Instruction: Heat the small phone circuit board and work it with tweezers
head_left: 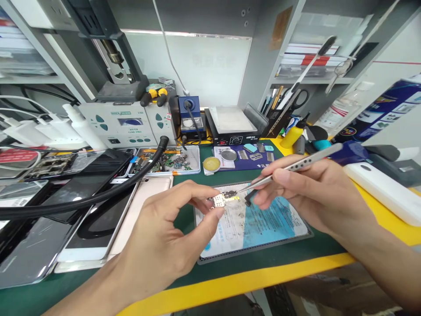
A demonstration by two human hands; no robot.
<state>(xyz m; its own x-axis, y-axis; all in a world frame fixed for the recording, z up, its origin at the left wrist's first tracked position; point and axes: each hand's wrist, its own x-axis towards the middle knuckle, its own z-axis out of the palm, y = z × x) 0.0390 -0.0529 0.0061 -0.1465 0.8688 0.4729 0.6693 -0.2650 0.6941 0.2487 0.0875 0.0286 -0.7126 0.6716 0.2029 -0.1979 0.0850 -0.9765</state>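
Observation:
My left hand [177, 228] pinches a small circuit board [219, 201] between thumb and forefinger. The board has a pale metal shield with holes, a dark part on top and a yellow strip at its right end. In my right hand [305, 188] is a pair of metal tweezers [286, 169], gripped like a pen. Their tips reach the right end of the board; whether they touch it I cannot tell. A small black piece [250, 197] shows beside my right fingers, and how it is held is unclear. Below both hands lies a stained white and blue work pad [259, 232].
A thick black hose [98, 204] crosses over phones [95, 219] at the left. Behind stand a grey rework station [128, 123], a tray of small parts [194, 160], a yellow paste tin [211, 164] and a hot plate [230, 120]. A white device [384, 191] lies at the right.

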